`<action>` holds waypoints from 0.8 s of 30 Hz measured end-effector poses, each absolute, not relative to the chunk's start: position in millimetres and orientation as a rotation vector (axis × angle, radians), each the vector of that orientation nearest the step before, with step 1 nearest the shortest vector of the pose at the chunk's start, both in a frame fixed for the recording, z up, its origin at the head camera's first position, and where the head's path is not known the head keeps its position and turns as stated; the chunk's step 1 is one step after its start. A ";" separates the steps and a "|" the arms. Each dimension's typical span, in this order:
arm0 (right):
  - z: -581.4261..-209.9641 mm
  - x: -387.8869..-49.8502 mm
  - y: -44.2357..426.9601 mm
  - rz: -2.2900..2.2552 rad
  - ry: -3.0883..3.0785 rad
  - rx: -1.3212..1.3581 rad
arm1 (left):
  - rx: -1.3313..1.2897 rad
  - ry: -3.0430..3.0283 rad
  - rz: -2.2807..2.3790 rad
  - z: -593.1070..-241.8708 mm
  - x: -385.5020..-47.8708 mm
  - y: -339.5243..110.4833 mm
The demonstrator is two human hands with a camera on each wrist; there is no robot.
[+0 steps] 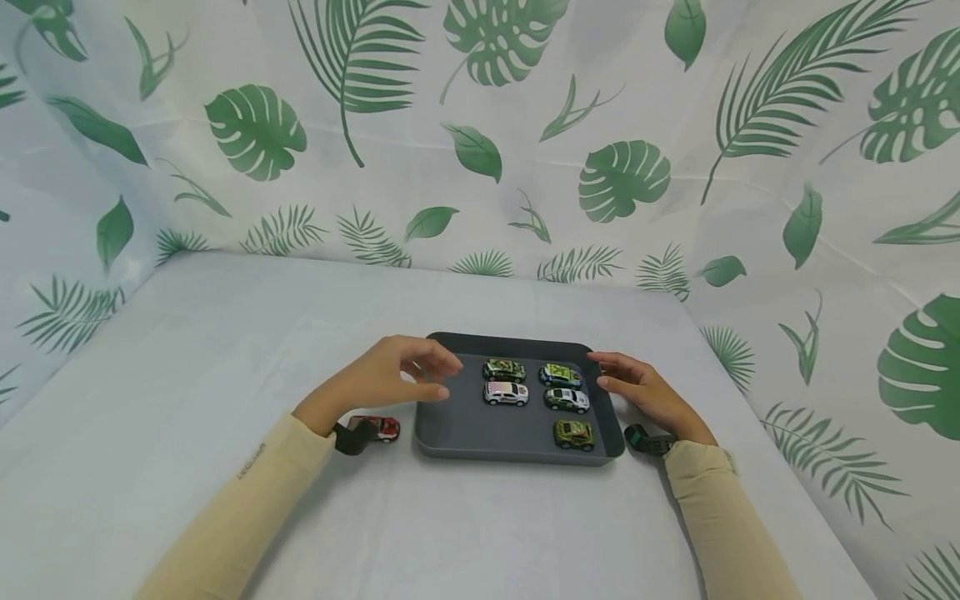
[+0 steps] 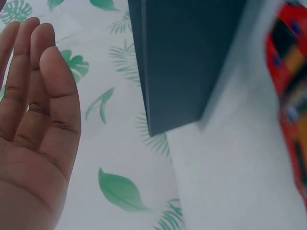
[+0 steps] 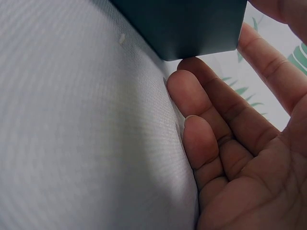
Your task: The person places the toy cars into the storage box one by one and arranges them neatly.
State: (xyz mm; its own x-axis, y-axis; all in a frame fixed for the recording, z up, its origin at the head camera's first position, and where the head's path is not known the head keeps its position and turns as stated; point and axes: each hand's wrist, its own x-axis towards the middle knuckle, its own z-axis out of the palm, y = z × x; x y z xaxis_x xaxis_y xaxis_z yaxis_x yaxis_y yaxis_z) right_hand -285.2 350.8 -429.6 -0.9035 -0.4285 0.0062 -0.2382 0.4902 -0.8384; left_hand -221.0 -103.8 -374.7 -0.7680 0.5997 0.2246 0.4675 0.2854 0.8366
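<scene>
A dark grey tray (image 1: 465, 432) holds several toy cars: a camouflage car (image 1: 504, 370), a white checked car (image 1: 506, 393), a green-blue car (image 1: 561, 376), a white-green car (image 1: 567, 400) and an olive car (image 1: 574, 434). My left hand (image 1: 401, 372) hovers over the tray's left rim, thumb and fingers apart, holding nothing. Behind its wrist a red toy car (image 1: 387, 429) sits on the table, partly hidden; the left wrist view shows it blurred. My right hand (image 1: 651, 396) is at the tray's right rim, fingers loosely bent beside the wall; whether they touch it I cannot tell.
A white cloth covers the table (image 1: 225, 350). Leaf-printed white curtains (image 1: 540, 167) rise behind it and at both sides. Each wrist wears a dark strapped camera, such as the right wrist camera (image 1: 649, 440).
</scene>
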 end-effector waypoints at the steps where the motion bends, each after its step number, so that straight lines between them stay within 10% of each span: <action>1: -429.6 -285.2 350.8 -1.376 2.531 -0.574 | 1.008 2.413 1.499 -375.3 -220.5 -105.7; 24: -429.9 -283.8 350.9 -1.386 2.528 -0.570 | 0.974 2.409 1.414 -389.9 -215.1 -141.7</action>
State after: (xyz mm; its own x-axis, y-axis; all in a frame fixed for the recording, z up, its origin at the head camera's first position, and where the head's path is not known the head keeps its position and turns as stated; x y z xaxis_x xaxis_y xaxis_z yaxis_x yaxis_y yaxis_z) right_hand -283.8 350.9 -429.9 -0.9051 -0.4252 0.0082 -0.2357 0.4854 -0.8420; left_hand -215.1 -141.7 -389.9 -0.7684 0.6187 0.1639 0.4446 0.3318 0.8320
